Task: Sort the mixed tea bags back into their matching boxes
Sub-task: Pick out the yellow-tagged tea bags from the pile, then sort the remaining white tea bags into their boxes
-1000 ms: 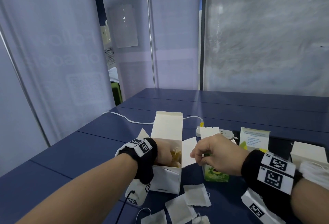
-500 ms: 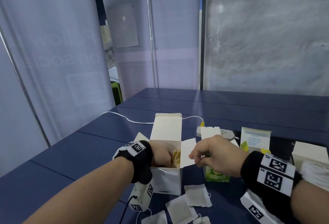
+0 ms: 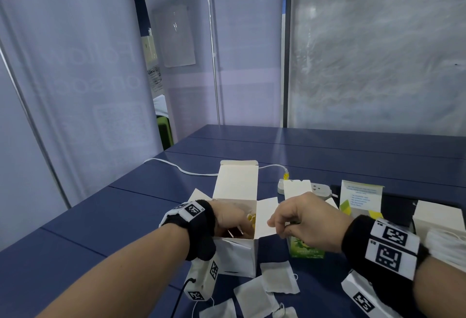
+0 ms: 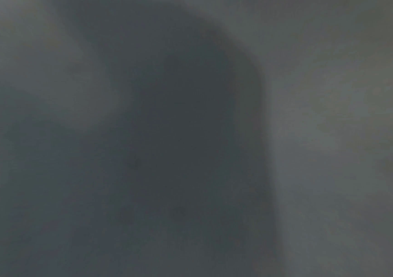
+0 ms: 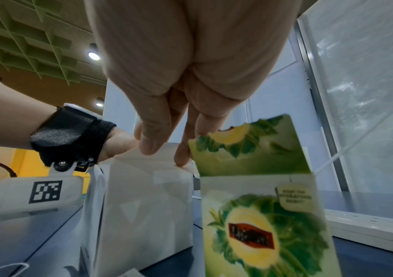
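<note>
A dark blue plank table point(image 3: 106, 219) is carrying an open white cardboard box point(image 3: 237, 254), with a green lemon-printed carton point(image 5: 261, 224) standing just beside it. The left hand point(image 3: 227, 214) is reaching inside the white box, fingers hidden, so its grip cannot be told. The right hand point(image 3: 302, 219) is pinching that box's side flap point(image 3: 266, 213). Loose white paper tea bags point(image 3: 278, 277) are lying in front of the box.
</note>
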`<state>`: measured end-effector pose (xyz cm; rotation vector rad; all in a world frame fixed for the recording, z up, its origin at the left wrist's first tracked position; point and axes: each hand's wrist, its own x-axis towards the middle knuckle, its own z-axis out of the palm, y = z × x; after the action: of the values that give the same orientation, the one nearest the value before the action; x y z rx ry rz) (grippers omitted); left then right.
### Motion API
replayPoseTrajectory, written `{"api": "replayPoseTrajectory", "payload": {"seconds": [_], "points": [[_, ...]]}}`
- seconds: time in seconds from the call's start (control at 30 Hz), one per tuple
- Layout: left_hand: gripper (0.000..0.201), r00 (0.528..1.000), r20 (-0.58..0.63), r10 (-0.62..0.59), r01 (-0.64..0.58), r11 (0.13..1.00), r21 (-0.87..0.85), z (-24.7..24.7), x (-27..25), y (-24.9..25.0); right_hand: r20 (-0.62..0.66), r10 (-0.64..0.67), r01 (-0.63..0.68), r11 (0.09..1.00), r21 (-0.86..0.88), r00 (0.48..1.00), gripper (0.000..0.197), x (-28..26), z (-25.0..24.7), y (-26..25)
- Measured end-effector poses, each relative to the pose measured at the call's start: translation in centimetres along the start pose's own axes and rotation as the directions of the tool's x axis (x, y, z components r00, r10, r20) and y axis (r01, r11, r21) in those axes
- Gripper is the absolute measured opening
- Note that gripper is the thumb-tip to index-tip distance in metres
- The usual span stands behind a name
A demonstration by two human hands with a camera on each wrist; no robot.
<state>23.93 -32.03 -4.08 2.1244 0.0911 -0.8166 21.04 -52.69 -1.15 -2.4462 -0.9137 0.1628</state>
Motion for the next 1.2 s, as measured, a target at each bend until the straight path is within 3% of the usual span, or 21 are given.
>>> {"api": "replayPoseTrajectory", "payload": {"seconds": [0.13, 0.23, 0.47, 0.6, 0.7, 0.87, 1.0, 1.1, 1.2], "points": [[0.019, 1.000, 0.006, -0.018, 0.019, 0.995, -0.099, 0.2, -0.1, 0.2, 0.000, -0.001, 0.001, 1.000, 0.009, 1.000, 0.035, -0.1, 0.0, -0.1], [0.016, 0.997, -0.061, 0.055, -0.052, 0.998, 0.047, 0.4, 0.2, 0.0, -0.002, -0.001, 0.001, 1.000, 0.011, 1.000, 0.039, -0.1, 0.0, -0.1], [0.037, 0.968, -0.208, 0.140, -0.093, 0.971, 0.218, 0.4, 0.5, -0.5, 0.003, 0.001, -0.001, 1.000, 0.010, 1.000, 0.039, 0.0, 0.0, 0.0], [0.032, 0.939, -0.324, 0.116, 0.084, 0.836, 0.543, 0.1, 0.1, 0.1, 0.008, 0.006, -0.006, 1.000, 0.007, 1.000, 0.033, -0.1, 0.0, 0.2], [0.034, 0.945, -0.311, 0.105, 0.137, 0.736, 0.663, 0.0, 0.1, 0.2, 0.005, 0.010, -0.010, 1.000, 0.024, 1.000, 0.027, 0.0, 0.0, 0.2], [0.029, 0.972, -0.220, 0.081, 0.079, 0.772, 0.631, -0.2, -0.4, 0.5, 0.016, 0.003, -0.004, 1.000, 0.022, 1.000, 0.034, 0.1, 0.0, 0.2], [0.024, 0.982, -0.189, 0.024, 0.060, 0.903, 0.426, -0.2, -1.4, 1.4, -0.010, -0.005, 0.005, 1.000, -0.001, 1.000, 0.039, 0.1, 0.0, 0.2], [0.027, 0.966, -0.256, 0.039, 0.072, 0.910, 0.407, -1.0, -2.8, 2.7, -0.048, -0.020, 0.016, 0.997, -0.069, 0.999, 0.032, 0.1, -0.2, 0.1], [0.023, 0.903, -0.404, 0.149, -0.003, 0.940, 0.340, -2.3, -4.8, 3.4, -0.116, -0.061, 0.042, 0.987, -0.157, 0.991, 0.016, -0.2, -0.1, -0.3]]}}
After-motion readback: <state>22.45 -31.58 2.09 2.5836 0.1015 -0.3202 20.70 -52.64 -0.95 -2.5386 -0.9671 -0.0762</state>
